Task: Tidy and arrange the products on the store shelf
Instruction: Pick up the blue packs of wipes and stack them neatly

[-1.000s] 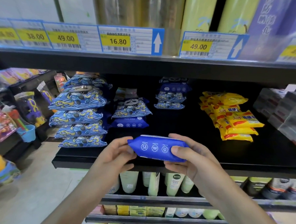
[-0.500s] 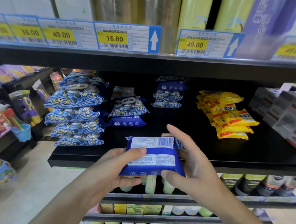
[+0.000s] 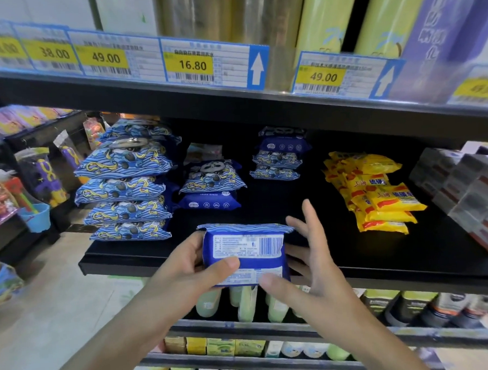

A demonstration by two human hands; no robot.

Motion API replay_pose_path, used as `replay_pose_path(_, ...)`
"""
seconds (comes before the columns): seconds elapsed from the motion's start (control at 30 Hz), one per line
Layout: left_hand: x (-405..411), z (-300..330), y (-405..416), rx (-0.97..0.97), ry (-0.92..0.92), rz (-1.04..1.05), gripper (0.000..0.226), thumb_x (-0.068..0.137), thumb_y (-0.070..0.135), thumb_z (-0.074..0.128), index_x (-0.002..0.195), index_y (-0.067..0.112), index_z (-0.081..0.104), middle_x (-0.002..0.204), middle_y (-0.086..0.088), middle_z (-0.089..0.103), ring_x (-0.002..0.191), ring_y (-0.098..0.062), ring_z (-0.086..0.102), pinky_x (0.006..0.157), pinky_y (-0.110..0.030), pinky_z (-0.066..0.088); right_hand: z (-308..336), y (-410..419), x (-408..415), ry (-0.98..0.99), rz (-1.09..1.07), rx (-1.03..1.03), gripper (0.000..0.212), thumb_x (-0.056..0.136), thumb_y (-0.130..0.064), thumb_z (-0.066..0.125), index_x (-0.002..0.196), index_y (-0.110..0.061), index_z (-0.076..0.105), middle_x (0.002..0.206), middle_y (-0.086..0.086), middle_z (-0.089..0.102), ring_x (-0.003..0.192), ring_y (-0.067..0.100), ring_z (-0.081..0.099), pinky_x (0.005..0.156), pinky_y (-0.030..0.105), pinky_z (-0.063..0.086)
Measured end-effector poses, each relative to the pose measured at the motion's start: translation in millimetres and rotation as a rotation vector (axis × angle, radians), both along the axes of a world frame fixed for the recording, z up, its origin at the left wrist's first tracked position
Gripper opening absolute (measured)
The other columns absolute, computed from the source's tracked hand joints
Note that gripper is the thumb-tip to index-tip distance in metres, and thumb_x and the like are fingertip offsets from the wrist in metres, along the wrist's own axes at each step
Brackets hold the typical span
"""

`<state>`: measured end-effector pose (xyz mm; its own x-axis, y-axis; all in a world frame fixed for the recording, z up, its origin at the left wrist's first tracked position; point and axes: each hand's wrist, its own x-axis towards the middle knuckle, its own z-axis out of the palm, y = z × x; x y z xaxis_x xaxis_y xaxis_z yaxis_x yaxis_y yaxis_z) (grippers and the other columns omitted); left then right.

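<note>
Two hands hold one blue wipes pack (image 3: pixel 245 254) just in front of the black shelf's (image 3: pixel 411 272) front edge, barcode side toward the camera, long axis running left to right. The left hand (image 3: pixel 185 268) grasps its left end, thumb across the label. The right hand (image 3: pixel 306 269) pinches the lower right corner with its thumb, its other fingers spread loosely behind. Straight back from the pack lies bare shelf, with a short two-pack stack (image 3: pixel 212 188) just left of that line and a farther stack (image 3: pixel 278 154) deeper in. Yellow packets (image 3: pixel 376 195) sit well apart to the right, so nothing blocks a forward push.
</note>
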<state>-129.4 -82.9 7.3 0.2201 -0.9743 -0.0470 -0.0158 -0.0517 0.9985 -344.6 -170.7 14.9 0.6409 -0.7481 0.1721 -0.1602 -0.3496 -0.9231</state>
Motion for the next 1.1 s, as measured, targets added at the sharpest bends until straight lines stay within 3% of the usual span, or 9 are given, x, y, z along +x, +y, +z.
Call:
replay_pose_path(0.17,1,-1,-1,-0.102,-0.027,0.005,0.039,0.085,0.032,0.086,0.117,0.043,0.066,0.125,0.008,0.075,0.114,-0.01,0.071,0.091,-0.012,0.053,15,-11,5,0.021,-0.159,0.151,0.113,0.049,-0.102,0.056,0.15,-0.059,0.028,0.13,-0.042,0.051,0.111,-0.018,0.057,0.088,0.017,0.052)
replay_pose_path(0.27,4,-2,-1,-0.167,-0.091,-0.011,0.043,0.085,0.027,0.082,0.119,0.044,0.063,0.126,0.004,0.074,0.114,-0.013,0.072,0.094,-0.016,0.053,24,-14,4,0.092,-0.133,0.178,0.09,0.054,-0.102,0.048,0.129,-0.053,0.054,0.114,-0.033,0.067,0.103,-0.012,0.064,0.088,0.019,0.052)
replay_pose_path(0.4,7,-3,-1,-0.204,-0.115,-0.04,0.048,0.081,0.033,0.085,0.122,0.043,0.062,0.125,0.002,0.074,0.115,-0.014,0.07,0.095,-0.019,0.055,30,-18,7,0.16,-0.045,0.39,0.079,0.063,-0.091,0.057,0.12,-0.037,0.067,0.106,-0.006,0.079,0.094,0.012,0.074,0.098,0.041,0.057)
replay_pose_path(0.57,10,-8,-1,-0.22,-0.166,-0.033,0.053,0.082,0.036,0.084,0.128,0.04,0.059,0.128,-0.001,0.072,0.119,-0.018,0.067,0.103,-0.041,0.05,29,-23,7,0.109,0.081,0.577,0.067,0.074,-0.064,0.076,0.119,-0.014,0.075,0.109,0.011,0.076,0.079,0.023,0.066,0.075,0.035,0.052)
replay_pose_path(0.7,10,-9,0,-0.218,-0.207,-0.027,0.056,0.085,0.031,0.082,0.135,0.039,0.057,0.13,0.001,0.07,0.12,-0.018,0.066,0.106,-0.046,0.049,27,-29,5,0.04,0.116,0.647,0.055,0.067,-0.046,0.087,0.113,-0.016,0.078,0.111,0.015,0.076,0.082,0.027,0.067,0.08,0.037,0.058)
replay_pose_path(0.83,4,-6,0,-0.248,-0.214,0.046,0.07,0.085,0.03,0.084,0.143,0.051,0.051,0.143,0.019,0.06,0.132,-0.006,0.058,0.109,-0.039,0.046,31,-31,6,0.07,0.191,0.51,0.049,0.077,-0.029,0.081,0.125,-0.026,0.072,0.125,0.005,0.073,0.112,0.025,0.071,0.101,0.041,0.056)
replay_pose_path(0.93,1,-6,-5,-0.189,-0.154,0.209,0.082,0.07,0.033,0.084,0.142,0.05,0.048,0.139,0.025,0.061,0.129,0.001,0.058,0.104,-0.03,0.049,31,-34,7,0.03,0.142,0.431,0.062,0.07,-0.016,0.084,0.129,-0.028,0.068,0.122,0.001,0.075,0.113,0.024,0.071,0.092,0.035,0.06)
replay_pose_path(1.0,3,-9,-7,-0.148,-0.141,0.353,0.065,0.077,0.024,0.085,0.132,0.041,0.054,0.128,0.017,0.067,0.116,0.005,0.063,0.093,-0.023,0.054,32,-37,10,0.02,0.081,0.335,0.067,0.064,-0.015,0.089,0.124,-0.037,0.068,0.117,-0.004,0.076,0.106,0.018,0.074,0.081,0.029,0.061)
replay_pose_path(1.1,10,-19,-4,-0.09,-0.292,0.398,0.035,0.09,0.011,0.077,0.113,0.034,0.063,0.106,0.015,0.073,0.105,0.0,0.067,0.094,-0.028,0.054,28,-47,19,0.032,-0.005,0.112,0.072,0.066,-0.009,0.092,0.124,-0.04,0.065,0.119,-0.005,0.07,0.103,0.012,0.072,0.085,0.026,0.059)
